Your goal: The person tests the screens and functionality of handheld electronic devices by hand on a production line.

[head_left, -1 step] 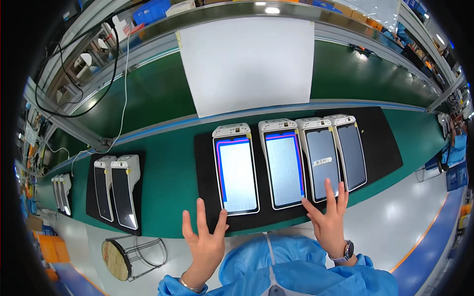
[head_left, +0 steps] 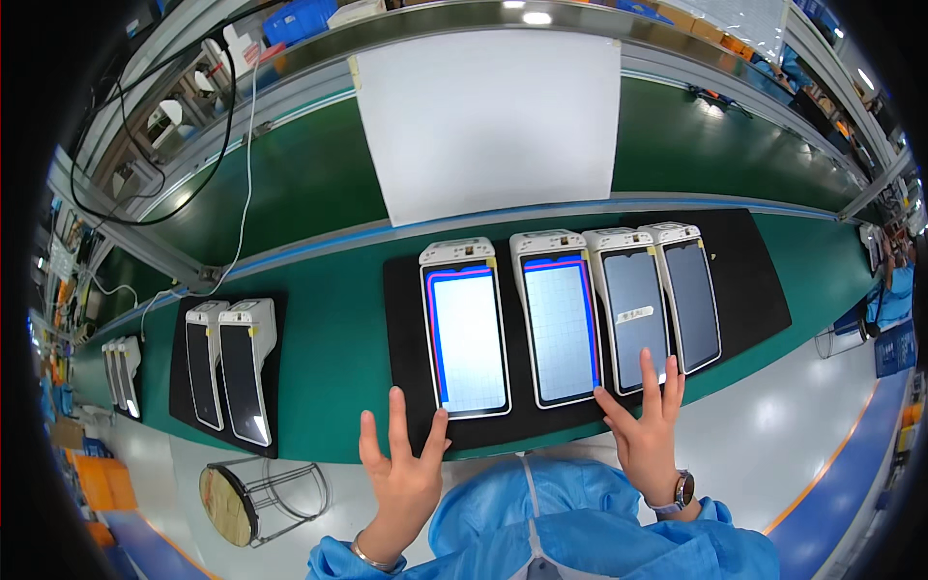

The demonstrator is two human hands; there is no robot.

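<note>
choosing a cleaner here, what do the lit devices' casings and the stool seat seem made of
Lit devices' casings: probably moulded plastic, smooth white, with rounded corners and no metallic sheen. Stool seat: likely wood, fairly matt, from its mottled tan face.

Glossy screens (head_left: 563, 333); smooth plastic casings (head_left: 458, 251); matt mat (head_left: 749, 275); stool seat (head_left: 225, 507), small in view, seemingly wood.

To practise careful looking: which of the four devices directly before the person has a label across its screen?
The third device from the left in this group: a pale label crosses its grey screen. The two lit devices and rightmost device lack one.
</note>
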